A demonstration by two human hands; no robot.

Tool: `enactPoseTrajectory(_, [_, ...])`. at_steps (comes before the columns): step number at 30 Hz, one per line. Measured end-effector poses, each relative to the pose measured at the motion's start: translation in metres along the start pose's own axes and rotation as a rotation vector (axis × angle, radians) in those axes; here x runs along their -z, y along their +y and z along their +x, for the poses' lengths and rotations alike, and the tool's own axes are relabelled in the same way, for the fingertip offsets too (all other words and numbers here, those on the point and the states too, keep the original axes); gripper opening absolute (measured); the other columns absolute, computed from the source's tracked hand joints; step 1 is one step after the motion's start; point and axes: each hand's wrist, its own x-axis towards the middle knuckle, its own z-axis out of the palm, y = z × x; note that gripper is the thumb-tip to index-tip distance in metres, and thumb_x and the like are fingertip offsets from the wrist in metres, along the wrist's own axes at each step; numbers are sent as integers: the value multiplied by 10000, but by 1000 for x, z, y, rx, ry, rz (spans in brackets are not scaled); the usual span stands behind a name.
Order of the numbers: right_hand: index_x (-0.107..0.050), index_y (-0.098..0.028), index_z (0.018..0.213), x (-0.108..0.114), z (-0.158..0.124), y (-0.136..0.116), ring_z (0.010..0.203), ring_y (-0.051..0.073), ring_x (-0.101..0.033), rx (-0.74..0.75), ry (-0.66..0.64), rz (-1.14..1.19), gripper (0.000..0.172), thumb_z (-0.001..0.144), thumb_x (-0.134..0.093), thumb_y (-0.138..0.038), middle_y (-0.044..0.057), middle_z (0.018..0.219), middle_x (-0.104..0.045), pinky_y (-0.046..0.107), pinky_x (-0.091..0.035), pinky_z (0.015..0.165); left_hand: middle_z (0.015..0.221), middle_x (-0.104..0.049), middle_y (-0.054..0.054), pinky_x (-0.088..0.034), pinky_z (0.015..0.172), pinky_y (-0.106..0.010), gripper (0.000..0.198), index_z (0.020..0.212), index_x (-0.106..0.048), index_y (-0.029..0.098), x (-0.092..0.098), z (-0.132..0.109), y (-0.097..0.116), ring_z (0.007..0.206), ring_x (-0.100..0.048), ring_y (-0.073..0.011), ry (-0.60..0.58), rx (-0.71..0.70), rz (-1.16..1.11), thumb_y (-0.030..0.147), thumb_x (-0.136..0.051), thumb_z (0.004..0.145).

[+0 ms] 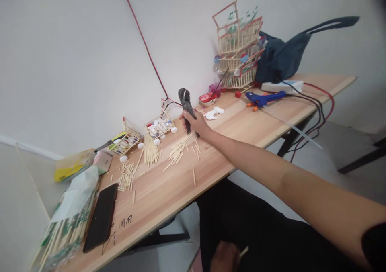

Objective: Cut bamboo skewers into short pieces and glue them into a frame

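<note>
Right hand [197,122] grips black pliers [185,98] near loose wooden sticks [178,154], left hand [224,256] closed round a short stick [244,250]; tabletop [157,199] handwriting [126,221] resembles "147147".

1. Bare tabletop [163,195] stretches along the near edge, from the phone [101,217] to the right forearm [259,159]; a hand could pass low there, skirting one lone stick piece [194,177];
2. the right hand [196,124] and its raised black tool [184,97] bar the middle; stick carts [132,133] and a stick bundle [150,149] obstruct the wall side;
3. open wood lies between white tissue [214,113] and glue gun [263,99]; stacked baskets [232,45] stand behind.
</note>
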Motion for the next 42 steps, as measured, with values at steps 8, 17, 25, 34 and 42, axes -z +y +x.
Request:
enactPoseTrajectory(8, [-639, -139, 740, 0, -2, 9, 480, 86, -542, 48, -45, -185, 463, 882, -448, -535, 6, 583, -596, 193, -426, 483, 808, -612, -44, -439, 697, -327, 153, 784, -509, 280, 46, -11, 31, 775, -605, -206, -73, 105, -49, 261, -387, 875])
enactPoseTrajectory(17, [-631, -139, 726, 0, 0, 7, 487, 78, -552, 36, -27, -183, 455, 880, -452, -528, -2, 581, -609, 197, -451, 557, 996, -575, -6, -384, 888, -291, 249, 951, -601, 252, 53, -15, 12, 926, -507, -156, -117, -131, 158, 108, -418, 864])
enactPoseTrajectory(25, [-642, -137, 759, 1, 1, 6, 513, 83, -571, 29, -18, -204, 437, 890, -452, -508, 5, 608, -628, 197, -449, 569, 880, -650, -19, -421, 916, -320, 269, 944, -582, 223, 57, -13, 14, 884, -585, -169, -17, -348, 346, 67, -371, 886])
enactPoseTrajectory(34, [-646, -147, 756, 1, 4, 3, 501, 83, -571, 2, 21, -198, 420, 885, -469, -505, 5, 603, -631, 193, -455, 556, 783, -708, -50, -499, 669, -245, 315, 959, -610, 244, 77, -28, 1, 692, -671, -155, 589, -58, 80, 279, -297, 975])
enactPoseTrajectory(42, [-635, -141, 763, 3, 8, 4, 472, 78, -558, -65, 67, -128, 424, 881, -468, -513, 9, 592, -617, 170, -434, 473, 790, -699, -68, -484, 725, -308, 307, 959, -653, 254, 160, -33, 54, 773, -664, -201, 774, -69, 266, 312, -352, 956])
